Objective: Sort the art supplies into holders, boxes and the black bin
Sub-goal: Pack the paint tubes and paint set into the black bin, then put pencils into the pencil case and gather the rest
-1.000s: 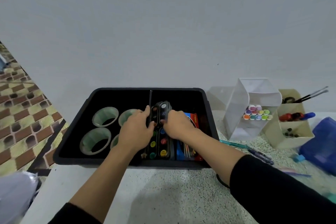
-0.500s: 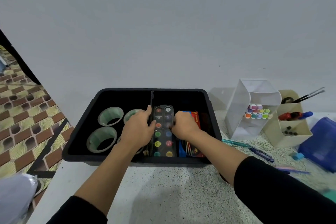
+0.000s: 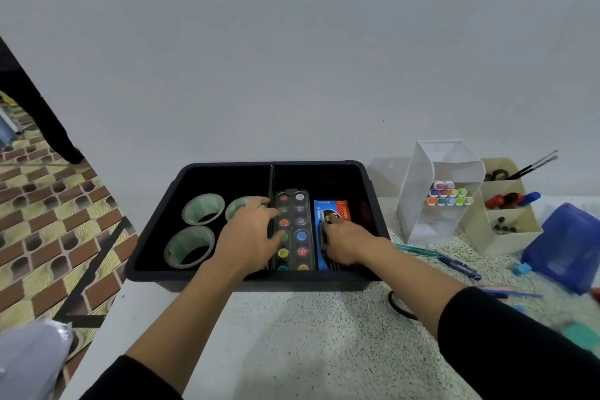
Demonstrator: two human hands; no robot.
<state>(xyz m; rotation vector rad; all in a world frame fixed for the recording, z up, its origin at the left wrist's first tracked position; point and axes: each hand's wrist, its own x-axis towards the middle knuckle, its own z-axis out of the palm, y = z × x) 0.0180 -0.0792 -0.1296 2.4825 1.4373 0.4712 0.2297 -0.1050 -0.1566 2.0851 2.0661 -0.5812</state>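
Black bin (image 3: 308, 284) sits at my 12 o'clock on the speckled table (image 3: 324, 341), split by an upright divider (image 3: 271, 182). The watercolour palette (image 3: 297, 230) lies flat in the right compartment, long side against the divider.

My left hand (image 3: 248, 237) reaches over the divider from 9 o'clock of the palette. It grips the palette's left edge, thumb on the paint wells and fingers bent.

My right hand (image 3: 345, 240) is at 3 o'clock of the palette. Its fingers curl down onto the palette's right edge and grip it; fingertips hidden. That hand also lies over a blue-and-red box (image 3: 334, 208), which lies flat just beside the palette.

Left compartment: green tape rolls lying flat, one at (image 3: 203, 208), one at (image 3: 190, 247), and a third (image 3: 238, 206) half under my left hand.

At 2 o'clock of the bin:
- a white tilted holder (image 3: 418, 204) with marker caps (image 3: 449, 196) showing
- a beige organiser (image 3: 516, 237) touching the holder's right side, brushes (image 3: 535, 162) sticking out

At 3 o'clock:
- loose pens (image 3: 454, 263) on the table
- a blue container (image 3: 568, 243) further out
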